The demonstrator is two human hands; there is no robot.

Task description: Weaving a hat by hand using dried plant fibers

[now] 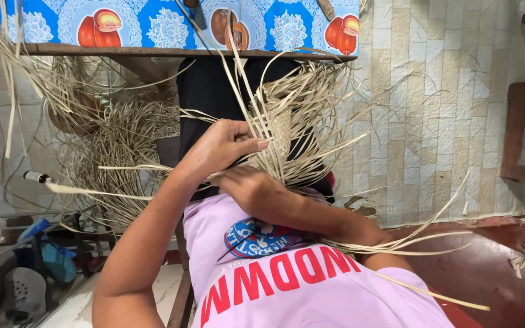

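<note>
A small piece of woven pale straw rests on my lap over black trousers, with many loose strips fanning out from it. My left hand is closed around a bundle of these strips just left of the woven part, thumb pointing right. My right hand lies just below it, fingers curled under and gripping strips at the bottom of the same piece. More long strips trail across my right forearm and pink shirt.
A loose heap of straw strips lies at the left. A table with a blue flower-and-fruit cloth is at the top. Beige tiles fill the right, a dark wooden chair stands at the far right, and blue items sit lower left.
</note>
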